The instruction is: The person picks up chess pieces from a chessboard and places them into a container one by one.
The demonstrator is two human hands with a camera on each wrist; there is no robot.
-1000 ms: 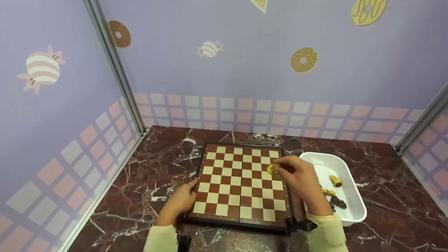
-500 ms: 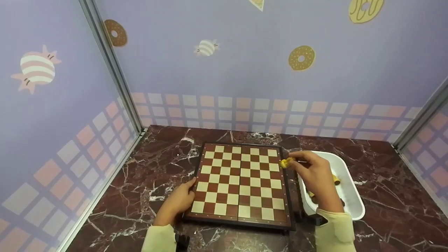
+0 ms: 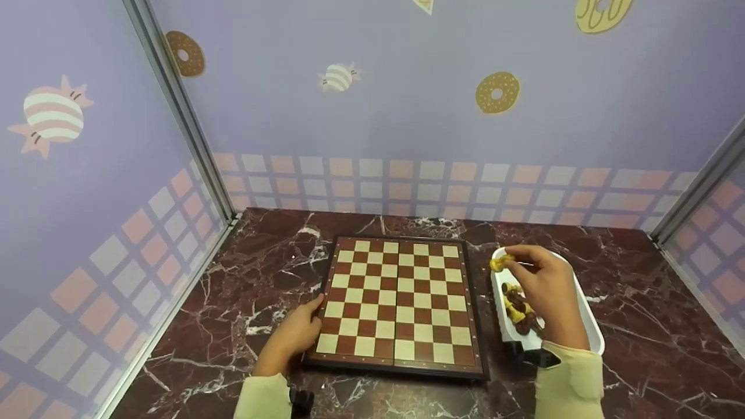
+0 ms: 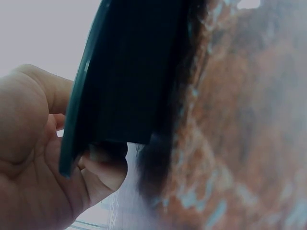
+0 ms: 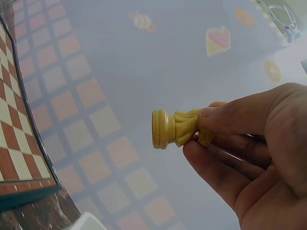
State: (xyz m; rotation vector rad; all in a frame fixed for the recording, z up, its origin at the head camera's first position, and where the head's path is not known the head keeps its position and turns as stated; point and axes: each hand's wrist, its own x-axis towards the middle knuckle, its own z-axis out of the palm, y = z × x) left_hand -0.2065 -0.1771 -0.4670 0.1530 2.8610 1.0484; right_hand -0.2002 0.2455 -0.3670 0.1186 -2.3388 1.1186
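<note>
My left hand (image 3: 295, 330) grips the left edge of a brown and cream chessboard (image 3: 401, 302), which lies flat on the table in the head view. In the left wrist view, the fingers (image 4: 108, 173) curl under the board's dark rim (image 4: 79, 103). Over the far left part of a white tray (image 3: 589, 317), my right hand (image 3: 547, 285) pinches a yellow chess knight (image 5: 165, 128) between thumb and fingertips. The knight is tipped sideways, its round base pointing left and its carved head partly hidden by the fingers.
Several yellow and dark brown chess pieces (image 3: 520, 313) lie jumbled in the tray, to the right of the board. A dark red marbled table (image 3: 233, 314) carries everything. Purple patterned walls (image 3: 407, 105) close it in at the back and sides.
My right hand has moved right with the knight, from above the board's right side to over the tray. The left hand stays at the board's left edge.
</note>
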